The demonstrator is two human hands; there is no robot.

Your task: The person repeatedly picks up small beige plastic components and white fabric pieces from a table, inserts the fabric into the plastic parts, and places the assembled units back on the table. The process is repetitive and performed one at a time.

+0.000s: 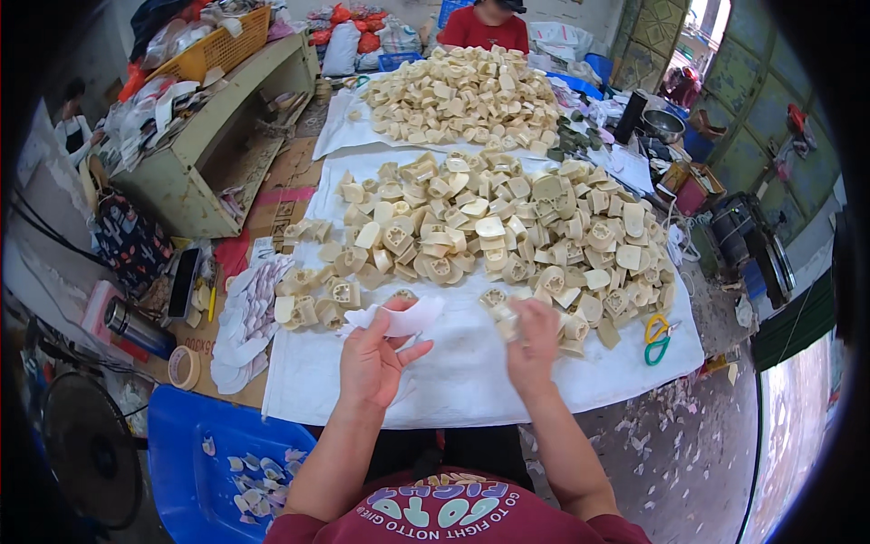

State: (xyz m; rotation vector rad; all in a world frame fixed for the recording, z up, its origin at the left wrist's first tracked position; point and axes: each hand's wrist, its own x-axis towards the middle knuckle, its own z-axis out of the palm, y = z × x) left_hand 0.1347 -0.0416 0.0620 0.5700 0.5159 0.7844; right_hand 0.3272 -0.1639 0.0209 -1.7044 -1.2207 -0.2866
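My left hand [374, 363] pinches a thin white curved sheet piece [412, 317] between thumb and fingers; the other fingers are partly spread. My right hand [533, 349], blurred by motion, closes on a cream moulded piece [500, 317] at the front edge of the pile. The pile [471, 222] holds many such hollow, rounded pieces, heaped on a white cloth [435, 399]. To the left of my left hand lies a fanned stack of pale cut sheets [245, 317].
Yellow-and-green scissors [657, 340] lie at the right. A tape roll [184, 367] and steel flask [140, 328] stand left. A blue tub [195, 453] with scraps sits lower left, beside a fan [91, 449]. Across the table, a person in red [485, 32] is behind another heap [462, 95].
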